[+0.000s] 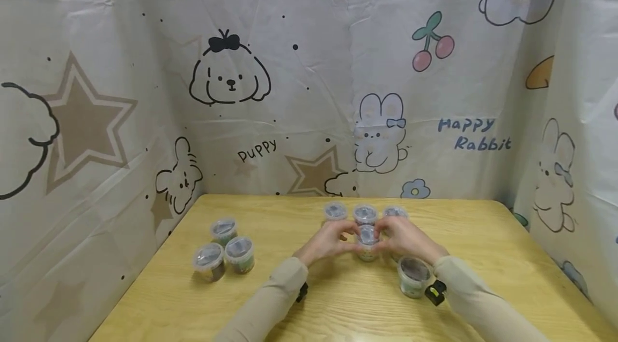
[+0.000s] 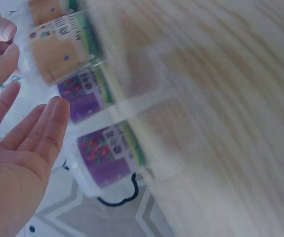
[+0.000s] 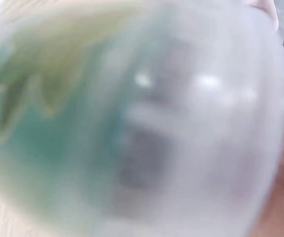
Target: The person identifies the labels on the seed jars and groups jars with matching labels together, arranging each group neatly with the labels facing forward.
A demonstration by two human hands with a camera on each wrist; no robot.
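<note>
At the left of the yellow wood-grain table [image 1: 159, 299] stand three short, round plastic tubs with clear lids [image 1: 240, 255]. To their right, the left hand [image 1: 329, 241] is spread, fingers fairly straight, beside an orange-labelled, clear-lidded plastic tub [image 1: 368, 244] that lies between both hands, in front of a row of three similar lidded tubs [image 1: 365, 215]. The right hand [image 1: 404, 238] bends towards its other side; whether it grips cannot be told. A green-and-clear plastic tub [image 1: 413, 277] stands near the right wrist.
</note>
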